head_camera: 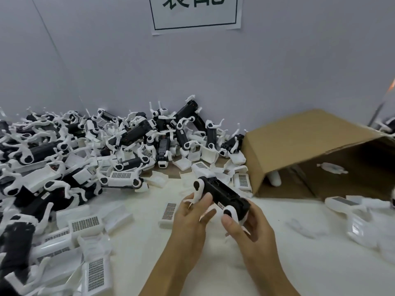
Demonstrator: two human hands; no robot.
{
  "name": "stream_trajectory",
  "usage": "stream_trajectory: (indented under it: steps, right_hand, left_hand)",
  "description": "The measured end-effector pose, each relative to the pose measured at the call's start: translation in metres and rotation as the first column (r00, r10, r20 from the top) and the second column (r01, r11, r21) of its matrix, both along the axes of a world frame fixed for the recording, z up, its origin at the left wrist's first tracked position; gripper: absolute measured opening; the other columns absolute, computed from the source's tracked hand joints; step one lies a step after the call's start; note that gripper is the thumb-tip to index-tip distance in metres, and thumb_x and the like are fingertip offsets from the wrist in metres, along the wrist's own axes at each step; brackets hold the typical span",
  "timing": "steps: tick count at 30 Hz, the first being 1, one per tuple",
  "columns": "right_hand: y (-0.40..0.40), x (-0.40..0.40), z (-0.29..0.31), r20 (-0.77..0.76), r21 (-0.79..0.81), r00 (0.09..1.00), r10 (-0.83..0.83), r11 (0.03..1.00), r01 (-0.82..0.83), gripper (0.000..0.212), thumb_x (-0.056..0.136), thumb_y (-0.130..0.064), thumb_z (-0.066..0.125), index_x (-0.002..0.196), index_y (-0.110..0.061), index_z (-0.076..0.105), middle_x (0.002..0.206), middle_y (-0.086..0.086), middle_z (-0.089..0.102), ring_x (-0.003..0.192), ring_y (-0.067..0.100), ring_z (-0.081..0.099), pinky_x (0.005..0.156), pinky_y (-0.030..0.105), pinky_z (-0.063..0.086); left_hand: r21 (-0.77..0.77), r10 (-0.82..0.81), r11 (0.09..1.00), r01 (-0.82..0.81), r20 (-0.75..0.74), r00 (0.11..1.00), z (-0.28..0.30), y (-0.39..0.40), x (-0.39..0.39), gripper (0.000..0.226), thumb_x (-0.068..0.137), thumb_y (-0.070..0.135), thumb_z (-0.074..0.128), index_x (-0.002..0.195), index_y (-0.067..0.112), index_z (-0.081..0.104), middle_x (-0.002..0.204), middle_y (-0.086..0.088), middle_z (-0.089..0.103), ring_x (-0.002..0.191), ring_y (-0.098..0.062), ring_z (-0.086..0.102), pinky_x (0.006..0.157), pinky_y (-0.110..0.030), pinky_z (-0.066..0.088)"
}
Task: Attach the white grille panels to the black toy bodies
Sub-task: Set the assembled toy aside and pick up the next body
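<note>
Plastic, light and stiff: my left hand (190, 218) and right hand (250, 229) curl round the black toy body with white legs (222, 194) (thin legs look snappable), so I grip its solid ends.

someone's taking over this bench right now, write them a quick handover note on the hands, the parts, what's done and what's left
Left hand: grip on the near-left end of a black toy body, fingers curled round it.
Right hand: grip on the other end, by a white leg joint.
The body is held above the white table; no grille panel shows on it yet.
Loose white grille panels lie on the table to the left, one small one just beside the left hand.
Big pile of toy bodies against the wall; some already carry a panel, many I cannot tell.
Open cardboard box lies on its side to the right.
Left: fit a panel to the held body, then the rest.
</note>
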State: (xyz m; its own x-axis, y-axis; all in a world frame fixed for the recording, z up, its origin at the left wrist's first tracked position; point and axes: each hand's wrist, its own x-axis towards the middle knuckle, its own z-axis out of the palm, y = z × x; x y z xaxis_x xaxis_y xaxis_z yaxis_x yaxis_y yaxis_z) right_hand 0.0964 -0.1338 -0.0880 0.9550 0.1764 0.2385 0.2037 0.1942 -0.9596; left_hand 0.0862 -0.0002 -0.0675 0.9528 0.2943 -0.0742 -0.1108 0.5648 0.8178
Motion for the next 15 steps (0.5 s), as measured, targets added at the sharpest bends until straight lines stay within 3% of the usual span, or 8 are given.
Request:
stream_trajectory:
  steps: [4, 7, 9, 11, 15]
  right_hand:
    - [-0.004, -0.002, 0.004, 0.066, -0.044, 0.995, -0.076, 0.996, 0.079, 0.063, 0.064, -0.058, 0.074, 0.122, -0.039, 0.06, 0.115, -0.019, 0.066, 0.106, 0.004, 0.066, 0.076, 0.017, 0.054]
    - [-0.004, -0.008, 0.002, 0.17, -0.171, 0.985, -0.017, 0.984, 0.047, 0.058, 0.07, -0.058, 0.069, 0.126, -0.046, 0.054, 0.117, -0.022, 0.059, 0.114, 0.006, 0.06, 0.082, 0.026, 0.052]
    - [-0.003, -0.01, 0.002, 0.172, -0.179, 0.985, -0.021, 0.983, 0.052, 0.051, 0.069, -0.061, 0.071, 0.118, -0.054, 0.058, 0.115, -0.018, 0.062, 0.111, 0.009, 0.062, 0.085, 0.034, 0.053]
    - [-0.004, -0.01, 0.005, 0.154, -0.158, 0.985, -0.079, 0.982, 0.104, 0.046, 0.064, -0.063, 0.073, 0.108, -0.054, 0.063, 0.108, -0.014, 0.07, 0.104, 0.011, 0.066, 0.085, 0.039, 0.054]
    - [-0.012, -0.007, 0.011, 0.176, -0.199, 0.976, -0.127, 0.967, 0.162, 0.041, 0.063, -0.064, 0.074, 0.1, -0.047, 0.07, 0.095, -0.011, 0.073, 0.091, 0.009, 0.065, 0.08, 0.03, 0.05]
  left_hand:
    - [-0.062, -0.145, 0.987, 0.146, 0.013, 0.989, -0.003, -0.012, -0.005, 0.053, 0.085, 0.028, 0.078, 0.125, -0.004, 0.065, 0.129, -0.028, 0.063, 0.122, -0.034, 0.063, 0.11, -0.046, 0.044]
    - [-0.065, -0.249, 0.966, 0.25, 0.033, 0.968, -0.001, -0.017, -0.01, 0.052, 0.089, 0.041, 0.064, 0.126, 0.005, 0.068, 0.128, -0.021, 0.066, 0.118, -0.029, 0.066, 0.091, -0.035, 0.056]
    - [0.018, -0.226, 0.974, 0.225, 0.023, 0.974, 0.003, -0.019, -0.011, 0.048, 0.087, 0.044, 0.072, 0.119, 0.009, 0.072, 0.122, -0.019, 0.07, 0.113, -0.027, 0.069, 0.083, -0.028, 0.058]
    - [0.116, -0.186, 0.976, 0.182, 0.028, 0.982, 0.006, -0.02, -0.011, 0.047, 0.077, 0.044, 0.078, 0.112, 0.013, 0.076, 0.117, -0.016, 0.073, 0.111, -0.028, 0.07, 0.083, -0.025, 0.057]
    - [0.206, -0.131, 0.971, 0.119, 0.045, 0.99, 0.01, -0.021, -0.012, 0.048, 0.07, 0.049, 0.077, 0.106, 0.017, 0.079, 0.111, -0.013, 0.076, 0.106, -0.026, 0.072, 0.082, -0.024, 0.056]
